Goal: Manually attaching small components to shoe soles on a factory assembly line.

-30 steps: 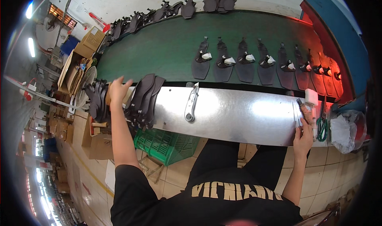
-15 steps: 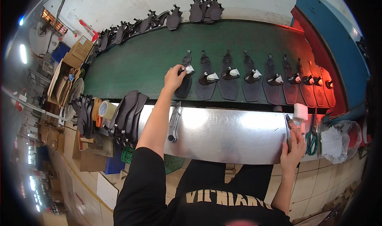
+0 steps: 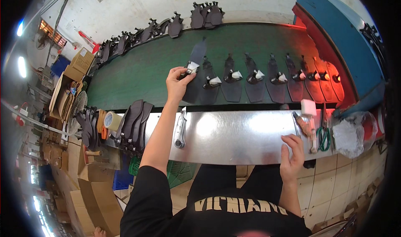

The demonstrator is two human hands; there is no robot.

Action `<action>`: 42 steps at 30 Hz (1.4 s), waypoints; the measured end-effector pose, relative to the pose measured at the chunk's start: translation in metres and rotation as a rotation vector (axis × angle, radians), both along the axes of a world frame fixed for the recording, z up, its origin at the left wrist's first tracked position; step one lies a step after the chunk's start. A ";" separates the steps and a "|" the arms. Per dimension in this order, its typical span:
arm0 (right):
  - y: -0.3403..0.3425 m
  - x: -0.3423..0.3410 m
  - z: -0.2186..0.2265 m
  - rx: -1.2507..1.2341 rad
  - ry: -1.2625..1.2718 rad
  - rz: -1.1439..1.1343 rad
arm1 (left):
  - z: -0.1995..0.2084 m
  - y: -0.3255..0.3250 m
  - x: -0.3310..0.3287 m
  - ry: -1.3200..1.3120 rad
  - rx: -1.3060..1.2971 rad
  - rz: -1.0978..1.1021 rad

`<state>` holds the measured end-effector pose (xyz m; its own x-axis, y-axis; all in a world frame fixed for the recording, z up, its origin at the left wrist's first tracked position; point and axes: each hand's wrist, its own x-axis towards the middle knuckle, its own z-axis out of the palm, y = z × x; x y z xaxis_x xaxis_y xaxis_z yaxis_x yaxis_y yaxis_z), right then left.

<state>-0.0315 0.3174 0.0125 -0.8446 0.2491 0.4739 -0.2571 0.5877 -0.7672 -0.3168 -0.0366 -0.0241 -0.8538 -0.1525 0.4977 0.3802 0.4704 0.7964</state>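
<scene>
My left hand (image 3: 177,84) pinches the dark strap of a flat black sandal sole (image 3: 198,53) at the left end of a row on the green belt. White material (image 3: 192,66) sticks out beside my fingertips. The sole is tilted and smeared by motion. To its right lie several similar dark soles (image 3: 232,88), each with a strap loop, most with a white piece. Over the front edge of the metal table (image 3: 234,141), my right hand (image 3: 292,159) has its fingers loosely bent and apart, holding nothing visible. Close by lies a tool with a brown wrapped handle (image 3: 304,126).
A white block (image 3: 308,107), green-handled scissors (image 3: 323,139) and a plastic bag (image 3: 353,136) are at the right. A box cutter (image 3: 180,130), stacked black soles (image 3: 135,122) and a tape roll (image 3: 112,121) lie left. Beyond the green belt (image 3: 133,74), more soles line its far edge. Another hand (image 3: 99,232) shows lower left.
My left hand has drawn the end sole out of line, tilting it. My right hand has let go of the tool and come back toward me. The whole view has shifted slightly.
</scene>
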 end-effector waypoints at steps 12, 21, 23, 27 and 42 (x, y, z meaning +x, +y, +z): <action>-0.040 -0.021 0.000 -1.143 -0.192 0.883 | 0.031 0.083 0.259 -0.863 0.854 -0.825; -0.052 0.048 0.011 -0.354 -0.389 0.590 | 0.007 0.064 0.297 -0.741 0.862 -0.628; -0.056 0.055 0.008 -0.467 -0.457 0.611 | 0.003 0.062 0.299 -0.732 0.873 -0.652; -0.060 0.057 0.004 -0.383 -0.376 0.579 | 0.009 0.064 0.303 -0.735 0.857 -0.612; -0.063 0.060 -0.006 -0.358 -0.290 0.601 | 0.010 0.064 0.304 -0.669 0.933 -0.692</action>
